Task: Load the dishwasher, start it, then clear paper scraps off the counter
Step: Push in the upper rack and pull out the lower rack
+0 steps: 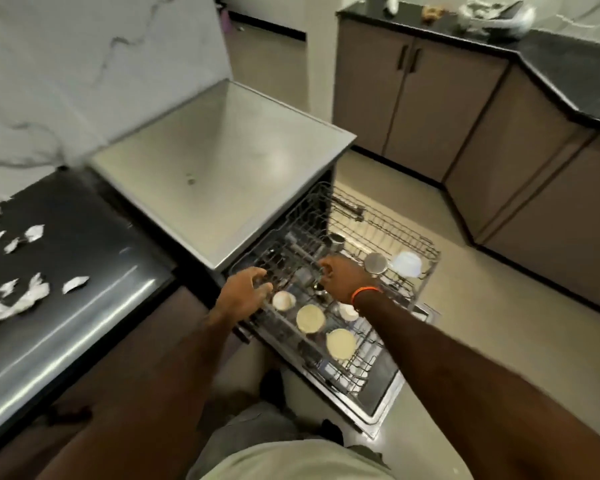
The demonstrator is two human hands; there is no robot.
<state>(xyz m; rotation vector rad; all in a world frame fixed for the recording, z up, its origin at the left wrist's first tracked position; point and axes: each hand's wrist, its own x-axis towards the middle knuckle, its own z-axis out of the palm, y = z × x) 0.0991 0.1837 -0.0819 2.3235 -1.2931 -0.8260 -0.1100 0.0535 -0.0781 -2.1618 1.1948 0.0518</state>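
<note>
Head view, hands [246, 292] over dishwasher rack [378, 344]

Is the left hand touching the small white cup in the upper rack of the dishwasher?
Cannot tell. In the head view the left hand lies right beside the small white cup at the upper rack edge, but blur hides any gap or contact.

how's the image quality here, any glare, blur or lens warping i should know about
Head view: wide-angle warping bends the black counter edge and the cabinets; a soft glare patch sits on the steel dishwasher top and streaks on the counter; the paper scraps at the left edge smear with blur; the left hand and right hand over the rack look slightly soft.
</note>
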